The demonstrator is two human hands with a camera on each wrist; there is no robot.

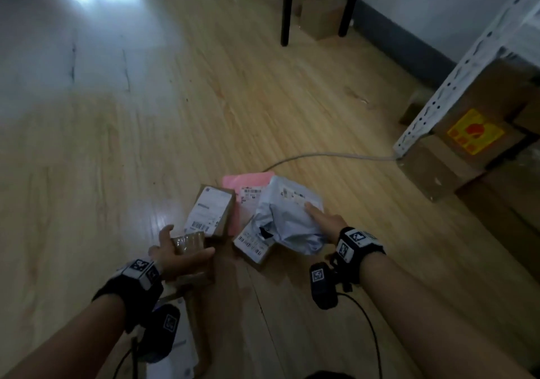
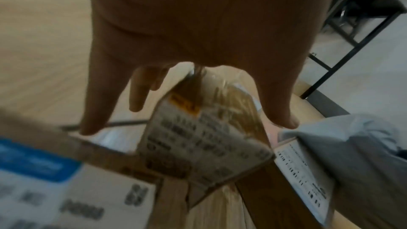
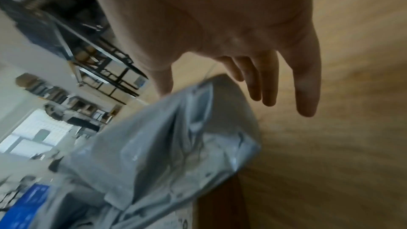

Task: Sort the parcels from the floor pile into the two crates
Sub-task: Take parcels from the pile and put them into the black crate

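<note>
On the wooden floor lies a small pile of parcels. My left hand point(image 1: 190, 239) grips a small taped cardboard box point(image 1: 188, 244), thumb on one side and fingers on the other; its label shows in the left wrist view point(image 2: 209, 142). My right hand point(image 1: 314, 212) lies with straight fingers on a crumpled grey poly mailer point(image 1: 286, 218), also seen from the right wrist point(image 3: 176, 145). Under the mailer lie a pink mailer point(image 1: 245, 184) and a flat labelled box point(image 1: 254, 244). A brown box with a white label point(image 1: 210, 212) sits between my hands. No crate is in view.
A larger labelled box point(image 1: 190, 320) lies under my left forearm. A grey cable point(image 1: 321, 155) runs behind the pile. Stacked cartons point(image 1: 482, 133) and a white shelf upright point(image 1: 467, 65) stand at the right. Black table legs point(image 1: 286, 7) and a carton point(image 1: 321, 16) are further back.
</note>
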